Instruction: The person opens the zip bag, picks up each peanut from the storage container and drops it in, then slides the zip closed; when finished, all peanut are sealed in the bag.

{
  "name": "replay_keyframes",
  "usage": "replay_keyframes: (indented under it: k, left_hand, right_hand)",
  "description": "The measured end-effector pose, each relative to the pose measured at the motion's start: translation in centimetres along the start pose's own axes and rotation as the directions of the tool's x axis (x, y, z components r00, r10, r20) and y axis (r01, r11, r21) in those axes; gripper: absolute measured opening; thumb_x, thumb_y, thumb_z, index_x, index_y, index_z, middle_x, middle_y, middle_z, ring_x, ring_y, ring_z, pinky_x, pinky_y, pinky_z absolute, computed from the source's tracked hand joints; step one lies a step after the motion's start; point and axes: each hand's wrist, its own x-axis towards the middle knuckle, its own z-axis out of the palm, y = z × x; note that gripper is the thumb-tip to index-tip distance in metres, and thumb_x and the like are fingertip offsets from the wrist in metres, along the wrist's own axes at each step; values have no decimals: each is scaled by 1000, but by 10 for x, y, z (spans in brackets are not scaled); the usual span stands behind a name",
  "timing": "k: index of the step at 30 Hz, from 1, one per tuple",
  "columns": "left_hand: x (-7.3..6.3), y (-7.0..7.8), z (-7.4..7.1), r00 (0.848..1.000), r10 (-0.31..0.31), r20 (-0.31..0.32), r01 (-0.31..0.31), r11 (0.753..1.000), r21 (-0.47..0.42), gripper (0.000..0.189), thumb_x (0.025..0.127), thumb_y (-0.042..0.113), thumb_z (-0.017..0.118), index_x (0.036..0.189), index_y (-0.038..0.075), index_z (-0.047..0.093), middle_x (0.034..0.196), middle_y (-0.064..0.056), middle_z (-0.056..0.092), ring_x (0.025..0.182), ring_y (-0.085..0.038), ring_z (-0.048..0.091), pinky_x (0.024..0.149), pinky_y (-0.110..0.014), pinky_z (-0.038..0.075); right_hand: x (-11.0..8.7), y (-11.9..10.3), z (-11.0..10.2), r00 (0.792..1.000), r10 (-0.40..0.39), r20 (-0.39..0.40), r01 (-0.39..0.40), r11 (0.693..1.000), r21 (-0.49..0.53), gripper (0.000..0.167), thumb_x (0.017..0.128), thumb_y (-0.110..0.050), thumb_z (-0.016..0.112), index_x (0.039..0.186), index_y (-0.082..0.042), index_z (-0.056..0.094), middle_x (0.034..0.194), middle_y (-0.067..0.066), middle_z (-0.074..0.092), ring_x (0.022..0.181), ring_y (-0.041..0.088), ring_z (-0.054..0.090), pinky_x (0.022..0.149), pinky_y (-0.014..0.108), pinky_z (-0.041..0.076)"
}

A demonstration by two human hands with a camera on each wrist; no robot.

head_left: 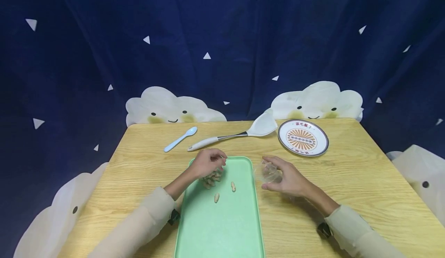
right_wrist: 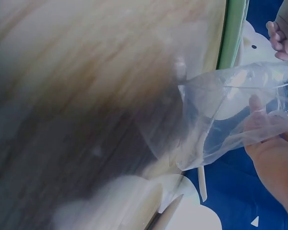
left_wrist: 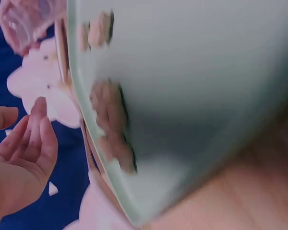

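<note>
Clear bag [head_left: 269,172] sits in the right hand [head_left: 291,179], fingers widely curved.

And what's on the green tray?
A pile of peanuts by the left hand, plus two loose ones. The pile's underneath is covered, so I can't count them all.

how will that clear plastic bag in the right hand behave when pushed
The clear plastic bag is probably floppy, as its film shows creases and folds beside the right hand. It is likely very light, since it looks thin and nothing shows inside. Pushed, those loose folds may crumple.
</note>
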Motion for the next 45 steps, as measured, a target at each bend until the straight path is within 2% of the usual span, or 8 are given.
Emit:
replay_keyframes:
  k: [4,9,11,16,21,26,34,45]
  left_hand:
    - [1,-11,-15,997,-34,-75,42,994,100,20,90,11,61,103,-2,68,88,-14,70,77,-26,68,72,-28,53]
    - [3,-24,-21,983,-98,-154,132,965,226,11,85,7,67,93,1,72,84,-7,71,77,-16,64,72,-31,53]
    - [4,-28,-21,982,-101,-161,140,956,256,8,83,4,68,90,1,73,82,-7,72,76,-17,65,86,-38,51]
    - [6,-37,-16,985,-72,-157,120,940,319,6,81,-1,69,84,1,74,82,-8,73,75,-18,66,93,-44,46]
    - [8,-38,-10,986,-93,-138,133,939,316,10,81,-4,67,84,1,75,86,-10,73,81,-22,68,72,-34,55]
    - [9,-38,-7,987,-100,-127,133,946,294,12,81,-6,66,85,0,75,88,-12,74,85,-25,69,73,-35,57]
    - [12,-37,-5,982,-138,-127,173,930,324,10,82,-3,68,83,3,76,86,-10,74,83,-22,70,73,-34,57]
    - [16,-32,-2,981,-160,-112,191,905,379,5,79,2,73,76,5,75,76,-6,73,76,-18,68,78,-37,54]
  right_hand:
    - [0,3,0,1000,1,-6,-1,1000,-5,80,70,-43,81,134,-7,50,133,12,56,117,32,57,95,51,48]
    - [-1,6,0,1000,12,-8,-12,1000,10,76,70,-42,81,131,-8,53,131,11,58,116,31,58,95,49,48]
    - [-2,7,-1,1000,21,-5,-21,1000,19,75,70,-41,81,132,-8,53,131,11,58,116,30,58,95,49,48]
    - [-2,7,-1,1000,25,-3,-25,999,30,74,70,-40,81,131,-8,54,128,9,60,115,29,58,95,49,47]
    - [-2,7,0,1000,15,2,-15,999,51,73,71,-39,81,130,-5,54,123,5,63,113,27,59,95,50,47]
    - [-3,6,0,1000,28,1,-28,998,62,72,71,-38,82,130,-8,54,126,6,61,115,27,58,97,50,46]
    - [-3,4,0,998,68,6,-68,995,77,71,72,-39,81,132,-12,54,131,8,59,121,31,54,99,53,43]
    - [-2,5,0,999,52,11,-52,993,102,70,73,-38,80,132,-13,53,120,3,66,114,26,60,98,53,43]
